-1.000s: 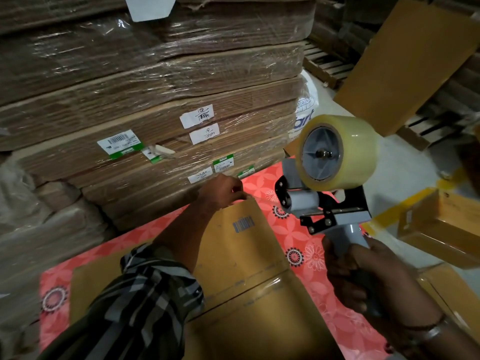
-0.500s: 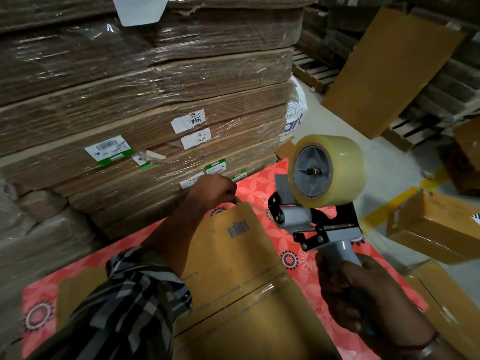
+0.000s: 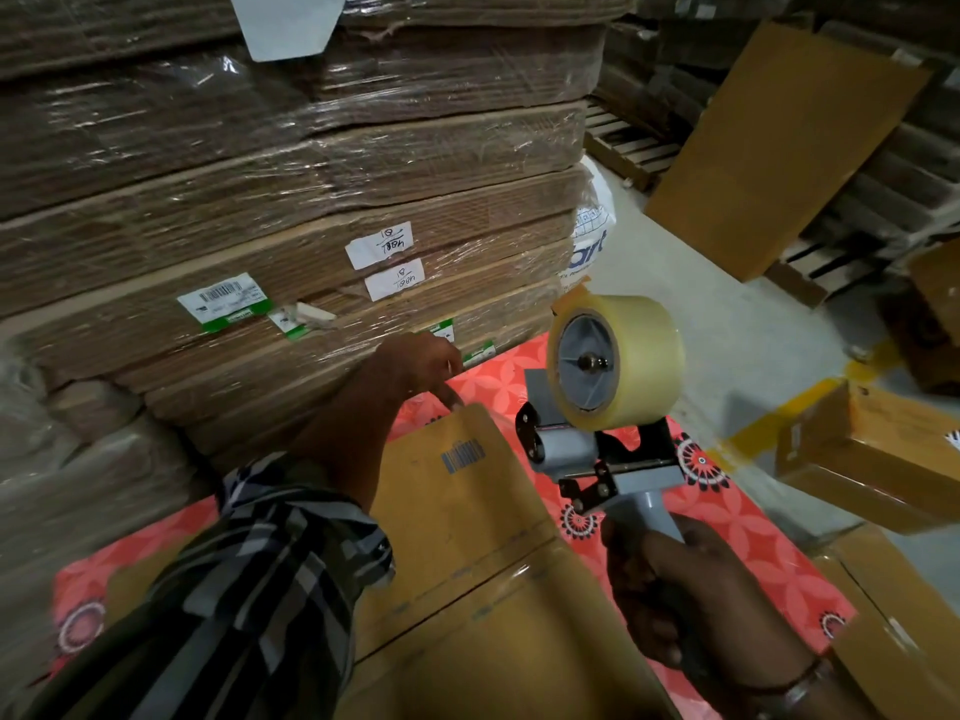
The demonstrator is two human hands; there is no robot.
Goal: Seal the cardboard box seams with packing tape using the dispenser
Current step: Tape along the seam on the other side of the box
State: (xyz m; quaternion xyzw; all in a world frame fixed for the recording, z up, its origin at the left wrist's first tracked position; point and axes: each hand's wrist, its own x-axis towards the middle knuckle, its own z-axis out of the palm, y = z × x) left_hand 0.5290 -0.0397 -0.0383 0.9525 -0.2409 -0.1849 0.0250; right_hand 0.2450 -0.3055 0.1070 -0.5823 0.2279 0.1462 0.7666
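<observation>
A brown cardboard box (image 3: 467, 517) with a printed barcode lies on a red flowered cloth (image 3: 748, 537); clear tape shines along its seam near the bottom. My left hand (image 3: 415, 366) rests its fingertips on the box's far edge, and whether it grips the flap is unclear. My right hand (image 3: 675, 584) is closed around the grey handle of the tape dispenser (image 3: 597, 449), which carries a full roll of clear tape (image 3: 618, 361). The dispenser is held upright in the air, to the right of the box and apart from it.
A tall stack of shrink-wrapped flat cardboard (image 3: 291, 200) rises just behind the box. A cardboard sheet (image 3: 779, 148) leans against pallets at the back right. Cardboard boxes (image 3: 872, 449) lie on the grey floor at right, near a yellow line (image 3: 769, 423).
The view has shifted. My left hand's fingers have spread a little on the box's far edge. The dispenser stays upright in my right hand, a little lower than one second ago.
</observation>
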